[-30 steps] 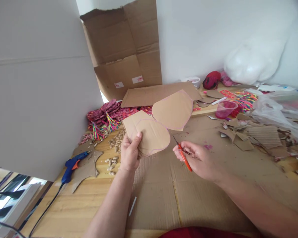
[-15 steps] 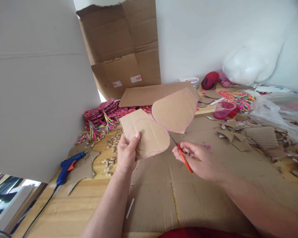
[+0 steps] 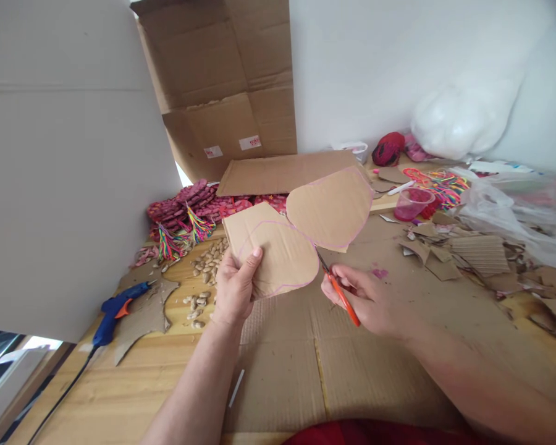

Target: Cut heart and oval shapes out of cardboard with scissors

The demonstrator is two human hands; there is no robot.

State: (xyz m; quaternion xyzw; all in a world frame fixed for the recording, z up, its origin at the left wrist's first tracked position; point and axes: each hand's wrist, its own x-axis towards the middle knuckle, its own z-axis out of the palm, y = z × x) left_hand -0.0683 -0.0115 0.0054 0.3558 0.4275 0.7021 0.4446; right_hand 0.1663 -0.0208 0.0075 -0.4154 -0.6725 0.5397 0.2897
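My left hand (image 3: 237, 278) grips a cardboard piece (image 3: 282, 256) at its lower left, thumb on top and fingers beneath. Purple lines trace two rounded shapes on the cardboard, and a narrow neck joins its near part to the far lobe (image 3: 330, 209). In my right hand (image 3: 356, 295) are orange-handled scissors (image 3: 341, 298). Their blades reach the notch between the two lobes at the right side; the blade tips are hidden by the cardboard. Both hands hold their things above a large flat cardboard sheet (image 3: 278, 377).
At left lie a blue glue gun (image 3: 120, 309), a cardboard offcut (image 3: 151, 318) and peanuts (image 3: 208, 262). Pink patterned cloth (image 3: 180, 207) with tassels sits behind. Cardboard scraps (image 3: 479, 253), a pink cup (image 3: 412, 204) and a plastic bag (image 3: 505, 210) are at right. A glue stick (image 3: 236, 388) lies in front.
The view has shifted slightly, so the background sits a little further left. The far lobe has moved slightly right. Both hands keep their grips on the cardboard and scissors.
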